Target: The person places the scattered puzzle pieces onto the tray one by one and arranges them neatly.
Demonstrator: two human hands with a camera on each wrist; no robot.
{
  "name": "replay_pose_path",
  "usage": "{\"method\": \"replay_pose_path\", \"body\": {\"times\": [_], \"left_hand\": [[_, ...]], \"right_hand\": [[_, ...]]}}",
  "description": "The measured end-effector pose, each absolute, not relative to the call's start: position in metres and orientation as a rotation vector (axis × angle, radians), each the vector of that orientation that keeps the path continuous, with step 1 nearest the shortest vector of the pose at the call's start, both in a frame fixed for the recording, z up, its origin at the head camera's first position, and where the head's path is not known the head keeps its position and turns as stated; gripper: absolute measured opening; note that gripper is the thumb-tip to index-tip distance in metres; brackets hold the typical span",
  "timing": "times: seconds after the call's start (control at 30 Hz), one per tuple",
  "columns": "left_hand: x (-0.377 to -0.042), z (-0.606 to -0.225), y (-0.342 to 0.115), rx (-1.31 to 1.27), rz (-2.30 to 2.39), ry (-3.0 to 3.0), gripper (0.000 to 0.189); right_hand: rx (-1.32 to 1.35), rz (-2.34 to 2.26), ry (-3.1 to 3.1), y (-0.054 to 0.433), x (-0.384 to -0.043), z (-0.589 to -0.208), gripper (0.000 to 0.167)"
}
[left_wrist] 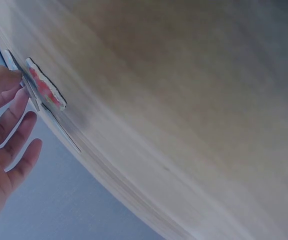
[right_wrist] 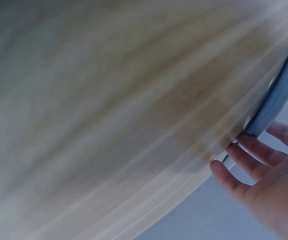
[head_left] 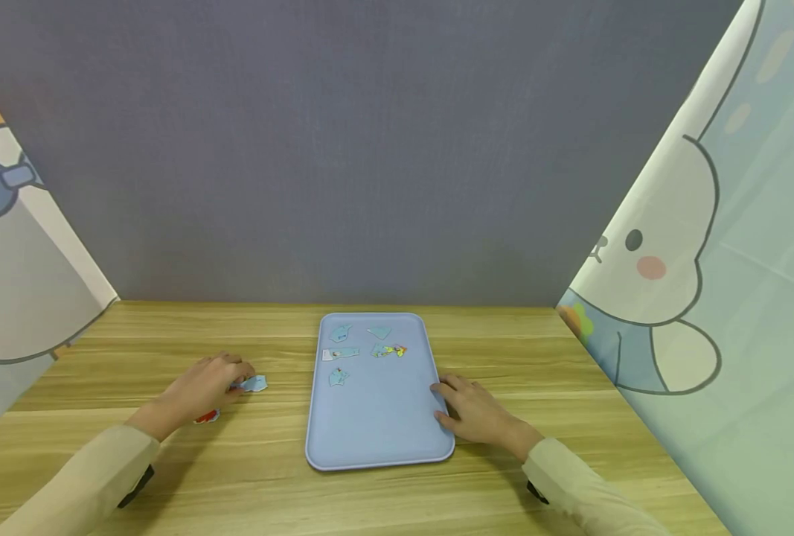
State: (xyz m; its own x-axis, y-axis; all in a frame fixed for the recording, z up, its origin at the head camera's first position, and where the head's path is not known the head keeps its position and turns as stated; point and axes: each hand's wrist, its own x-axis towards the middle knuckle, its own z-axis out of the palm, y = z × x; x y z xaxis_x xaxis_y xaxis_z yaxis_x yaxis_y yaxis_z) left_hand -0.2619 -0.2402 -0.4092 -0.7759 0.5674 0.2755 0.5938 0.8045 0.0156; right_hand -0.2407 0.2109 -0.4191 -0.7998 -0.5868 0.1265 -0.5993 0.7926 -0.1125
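My left hand (head_left: 217, 381) pinches a thin, light-blue picture piece (head_left: 256, 383) at the left of the table; in the left wrist view thumb and forefinger meet on the pinched piece's edge (left_wrist: 33, 95). A red-and-white piece (left_wrist: 46, 86) lies right beside it, partly covered by the hand in the head view. Another flat piece (left_wrist: 61, 127) shows edge-on below the fingers. My right hand (head_left: 473, 409) rests on the right rim of a pale blue tray (head_left: 383, 424), fingertips over the edge and fingers relaxed. In the right wrist view its fingers (right_wrist: 254, 152) touch the tray's side.
Several irregular light-blue picture pieces lie in the tray's upper half, among them one with a yellow figure (head_left: 390, 350) and a long piece (head_left: 340, 353). A grey panel (head_left: 336, 149) stands behind the wooden table (head_left: 263, 476). Cartoon-printed sheets (head_left: 658, 313) flank both sides.
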Motion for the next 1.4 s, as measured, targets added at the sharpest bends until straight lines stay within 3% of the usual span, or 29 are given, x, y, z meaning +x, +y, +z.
{"method": "replay_pose_path", "body": {"times": [0.6, 1.4], "left_hand": [[-0.266, -0.406, -0.233, -0.946, -0.189, -2.673, 0.026], [-0.268, -0.401, -0.186, -1.083, -0.229, -2.516, 0.022]], "right_hand": [[0.959, 0.222, -2.879, 0.212, -0.241, -0.420, 0.043], [0.962, 0.212, -2.873, 0.212, -0.240, -0.418, 0.044]]}}
